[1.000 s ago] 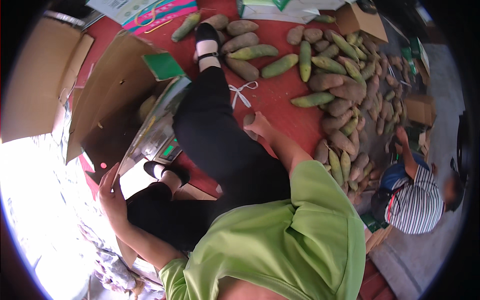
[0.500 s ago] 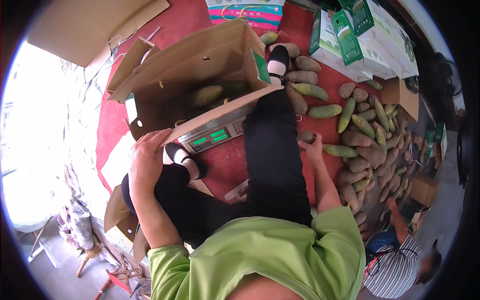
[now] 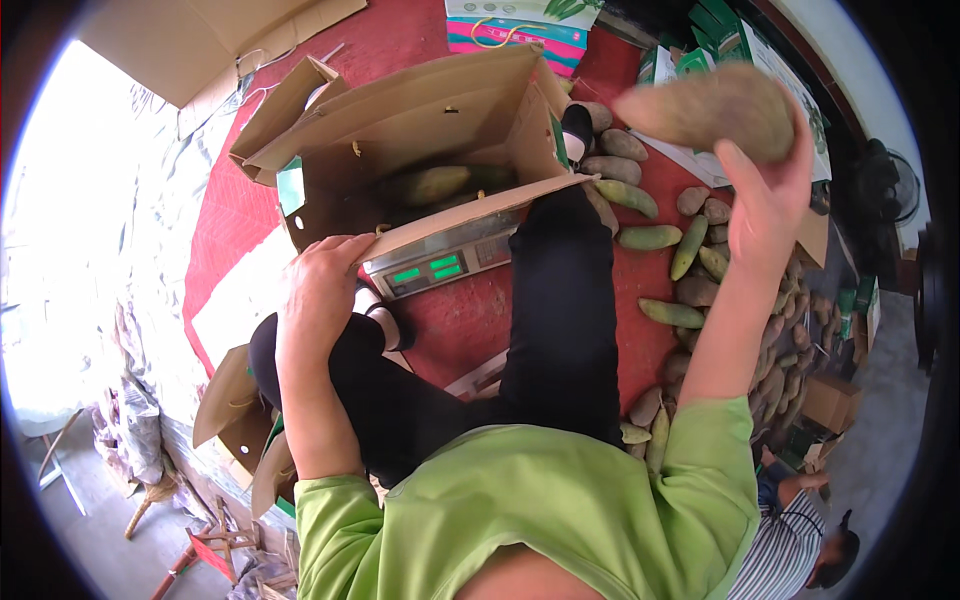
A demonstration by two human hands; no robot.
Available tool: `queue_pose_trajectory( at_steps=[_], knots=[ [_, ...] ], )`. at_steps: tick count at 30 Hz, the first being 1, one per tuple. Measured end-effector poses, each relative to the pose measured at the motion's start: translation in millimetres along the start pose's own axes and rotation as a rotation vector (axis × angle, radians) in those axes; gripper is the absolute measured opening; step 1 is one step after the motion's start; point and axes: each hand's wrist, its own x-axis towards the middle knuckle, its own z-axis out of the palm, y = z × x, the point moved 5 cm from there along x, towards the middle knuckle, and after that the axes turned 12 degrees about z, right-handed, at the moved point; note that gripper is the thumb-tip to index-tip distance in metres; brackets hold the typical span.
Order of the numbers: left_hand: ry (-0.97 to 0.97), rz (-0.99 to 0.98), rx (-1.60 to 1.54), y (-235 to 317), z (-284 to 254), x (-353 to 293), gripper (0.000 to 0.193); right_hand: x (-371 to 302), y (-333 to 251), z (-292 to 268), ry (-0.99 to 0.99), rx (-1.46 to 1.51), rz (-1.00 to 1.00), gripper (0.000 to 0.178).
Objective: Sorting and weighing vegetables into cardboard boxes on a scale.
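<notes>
right hand (image 3: 765, 205) raised, fingers clamped on brownish mango (image 3: 708, 108), held above mango pile (image 3: 700, 270) on red floor mat (image 3: 230, 230). left hand (image 3: 318, 290) grips front flap of open cardboard box (image 3: 420, 130). box sits on scale (image 3: 440, 265); green mangoes (image 3: 435, 183) inside.
</notes>
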Motion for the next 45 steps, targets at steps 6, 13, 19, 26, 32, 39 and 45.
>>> queue_pose_trajectory(
  at_steps=[6,13,19,26,32,39,45],
  knots=[
    [0.008,-0.008,-0.032,-3.9,4.1,0.2,0.031,8.3,10.4,135.0,-0.433,-0.230,-0.064,0.064],
    [-0.026,-0.018,-0.051,4.1,1.0,1.6,0.031,-35.3,78.4,247.1,-0.721,-0.721,0.060,0.053],
    [-0.057,-0.073,-0.002,8.8,0.8,4.7,0.032,-26.6,75.4,230.3,-0.707,-0.609,0.077,0.038],
    [-0.052,-0.032,0.054,4.3,1.6,0.9,0.030,-5.4,65.4,76.5,-0.187,-0.112,0.134,0.023],
    [-0.070,-0.031,0.065,2.2,6.1,5.0,0.026,-98.9,253.4,-78.1,0.129,-0.356,0.664,0.023],
    [-0.046,-0.013,0.099,-8.7,6.8,3.0,0.023,-288.5,405.8,-155.8,0.216,-0.303,1.185,0.012],
    [-0.024,-0.028,0.070,-11.7,11.4,8.1,0.021,-300.9,426.1,-162.5,0.308,-0.397,1.381,0.013]
  ],
)
